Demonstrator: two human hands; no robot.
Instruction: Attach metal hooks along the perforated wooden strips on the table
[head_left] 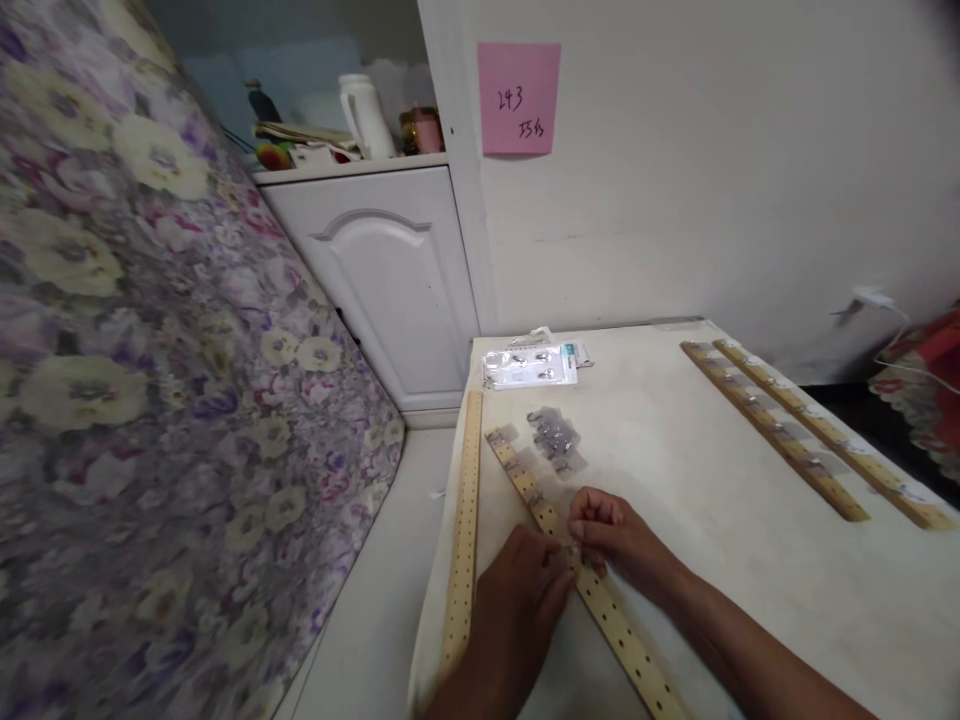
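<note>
A long wooden strip with rows of holes (619, 632) lies slantwise on the table under both hands. Clear plastic pieces with small metal parts sit along its far end. My left hand (527, 580) is closed over the strip's left edge, fingertips pinching at a small shiny piece (571, 549). From the right, my right hand (600, 525) meets it there with thumb and finger pressed together. The fingers partly cover that piece, so its exact kind is hidden. Just beyond the hands is a pile of small clear bags with metal parts (553, 437).
Left of the hands lies a second holed strip (466, 520). Clear blister packs (529, 367) rest at the table's far edge. Two strips with fitted pieces (772, 430) lie on the right. A floral curtain (187, 400) hangs left; a white wall (675, 200) stands behind the table (750, 580).
</note>
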